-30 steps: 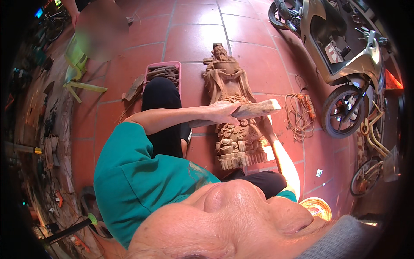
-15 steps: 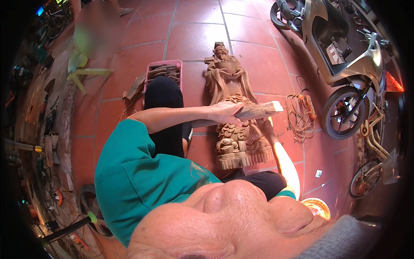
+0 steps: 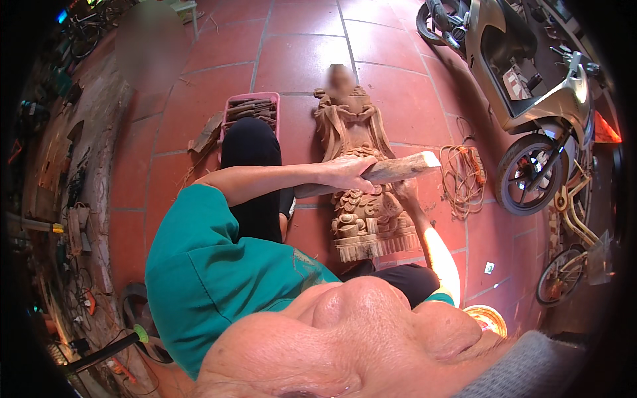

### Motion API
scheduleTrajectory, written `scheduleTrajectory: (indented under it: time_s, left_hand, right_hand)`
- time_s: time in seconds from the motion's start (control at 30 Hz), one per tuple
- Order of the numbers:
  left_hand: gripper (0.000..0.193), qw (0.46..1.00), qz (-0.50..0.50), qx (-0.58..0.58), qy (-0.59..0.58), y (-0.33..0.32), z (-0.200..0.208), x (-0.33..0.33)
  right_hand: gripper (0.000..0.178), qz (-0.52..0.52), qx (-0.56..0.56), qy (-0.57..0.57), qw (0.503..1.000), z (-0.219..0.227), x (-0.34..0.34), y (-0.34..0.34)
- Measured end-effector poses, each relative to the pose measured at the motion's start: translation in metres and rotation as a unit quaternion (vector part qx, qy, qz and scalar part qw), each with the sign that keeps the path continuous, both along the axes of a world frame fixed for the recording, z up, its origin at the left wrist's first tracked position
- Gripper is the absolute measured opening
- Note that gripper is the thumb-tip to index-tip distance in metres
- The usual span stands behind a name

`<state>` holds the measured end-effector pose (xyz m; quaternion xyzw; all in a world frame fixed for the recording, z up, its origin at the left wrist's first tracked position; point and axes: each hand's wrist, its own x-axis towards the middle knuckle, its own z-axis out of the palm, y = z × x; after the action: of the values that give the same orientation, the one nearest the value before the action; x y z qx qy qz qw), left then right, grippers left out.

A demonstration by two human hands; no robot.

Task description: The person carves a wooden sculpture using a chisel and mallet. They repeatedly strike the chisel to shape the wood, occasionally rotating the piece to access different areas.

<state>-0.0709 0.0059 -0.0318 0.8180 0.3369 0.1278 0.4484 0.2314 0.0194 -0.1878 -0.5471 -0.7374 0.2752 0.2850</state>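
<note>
A carved brown wooden statue (image 3: pixel 355 232) of a robed standing figure lies on its back on the floor in front of me, its base toward me and its head at the far end. My left hand (image 3: pixel 348 174) is wrapped around a thick, rough wooden club (image 3: pixel 401 168), which lies crosswise over the statue's middle with its pale end pointing right. Just below that pale end, my right hand (image 3: pixel 406 190) is closed beside the carving's right edge. The club partly covers its fingers, and what they grip cannot be made out.
A pink basket (image 3: pixel 277 109) of chisel-like tools stands beyond my left knee. Tangled orange cord (image 3: pixel 462 179) lies right of the statue, with a parked scooter (image 3: pixel 507 99) farther right. Old timber (image 3: pixel 79 172) lines the left side. A bucket (image 3: pixel 488 320) stands near my right.
The club has shifted slightly right and up, and my right hand slightly up. At the far left, a yellow-green stool has left its spot; a pale green piece now shows at the top edge.
</note>
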Motion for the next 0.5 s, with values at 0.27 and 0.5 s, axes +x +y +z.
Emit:
scheduleTrajectory:
  time_s: [0.27, 0.5]
  left_hand:
    - [0.072, 0.999, 0.013, 0.005, -0.047, 0.003, -0.004, 0.0]
    - [0.071, 0.997, 0.021, -0.038, -0.067, -0.003, 0.007, -0.005]
  right_hand:
    - [0.029, -0.032, -0.005, 0.005, 0.999, 0.016, -0.01, 0.004]
    - [0.027, -0.064, -0.009, 0.027, 0.998, 0.044, -0.027, -0.008]
